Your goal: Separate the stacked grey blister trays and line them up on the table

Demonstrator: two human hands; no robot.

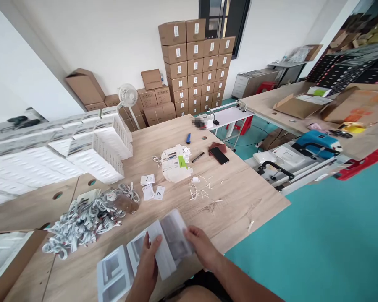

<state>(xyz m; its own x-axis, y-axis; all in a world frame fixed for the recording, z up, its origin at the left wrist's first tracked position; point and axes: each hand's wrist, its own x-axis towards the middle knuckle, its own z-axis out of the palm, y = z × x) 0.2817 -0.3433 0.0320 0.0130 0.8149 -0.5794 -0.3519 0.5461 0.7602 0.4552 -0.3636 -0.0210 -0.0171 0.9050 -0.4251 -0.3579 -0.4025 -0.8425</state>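
Wooden table (239,193) with cables (85,218), leaflets (176,161)

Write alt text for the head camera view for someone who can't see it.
Both hands, left hand and right hand, hold a flat white carton over a wooden table. A white plastic tray and a pile of white cables lie nearby.

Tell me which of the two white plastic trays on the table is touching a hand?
The tray nearer the hands: the left hand rests against its edge. The other tray lies further left, untouched, at the table's front edge.
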